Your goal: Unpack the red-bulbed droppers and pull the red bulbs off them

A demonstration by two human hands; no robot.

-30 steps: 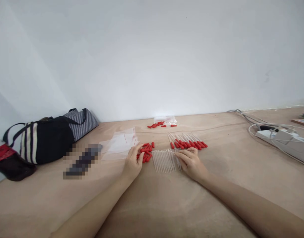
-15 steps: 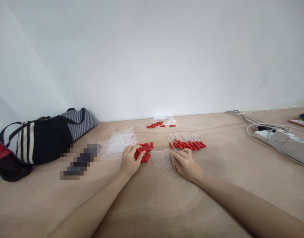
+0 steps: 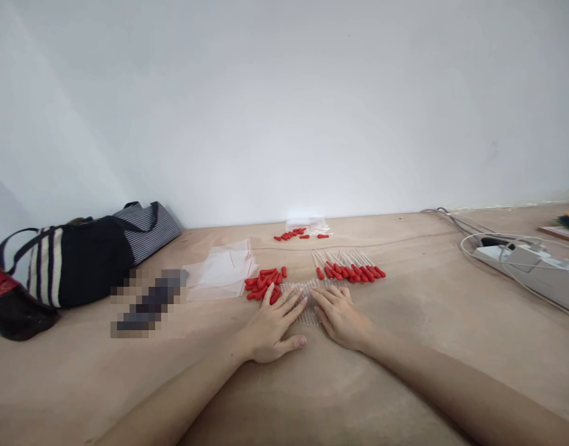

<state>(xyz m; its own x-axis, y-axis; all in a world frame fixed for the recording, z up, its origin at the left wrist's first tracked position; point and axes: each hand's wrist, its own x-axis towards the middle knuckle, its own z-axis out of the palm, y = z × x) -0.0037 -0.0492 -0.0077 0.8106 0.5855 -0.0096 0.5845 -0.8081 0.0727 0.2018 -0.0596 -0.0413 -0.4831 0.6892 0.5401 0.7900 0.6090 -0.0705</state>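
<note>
My left hand (image 3: 275,323) lies flat with fingers spread over the left part of a row of clear glass tubes (image 3: 307,317). Its fingertips reach beside a pile of loose red rubber bulbs (image 3: 264,280). My right hand (image 3: 340,314) rests on the right part of the same row, its fingers stretched out and nothing gripped. Both hands cover much of the tubes. Behind my right hand lies a group of droppers (image 3: 353,271), each a thin tube with a red bulb, the bulbs pointing toward me.
Clear plastic bags (image 3: 219,269) lie left of the bulbs. More red bulbs (image 3: 291,234) and thin tubes sit near the wall. A black bag (image 3: 89,260), a dark bottle (image 3: 17,310) and a blurred item (image 3: 149,302) are left; a power strip (image 3: 530,260) with cables is right.
My left hand has left the red bulbs and moved right and nearer, opening flat over the tubes. My right hand has shifted slightly left, its fingers stretching out onto the row.
</note>
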